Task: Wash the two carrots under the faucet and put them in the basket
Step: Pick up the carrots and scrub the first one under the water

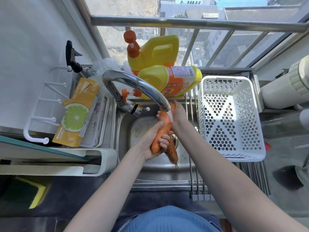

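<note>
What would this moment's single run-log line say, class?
step: washing | left hand: grips carrot under faucet stream | right hand: rubs it | second carrot: in sink | basket: no carrots

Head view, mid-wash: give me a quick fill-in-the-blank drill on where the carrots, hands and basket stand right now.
1. The left hand grips a carrot under water running from the ____.
2. The second carrot lies in the ____, beside the drain.
3. The white basket holds ____ carrots.
4. The right hand touches the held carrot's ____ end.

Missing words: faucet; sink; no; upper
</note>
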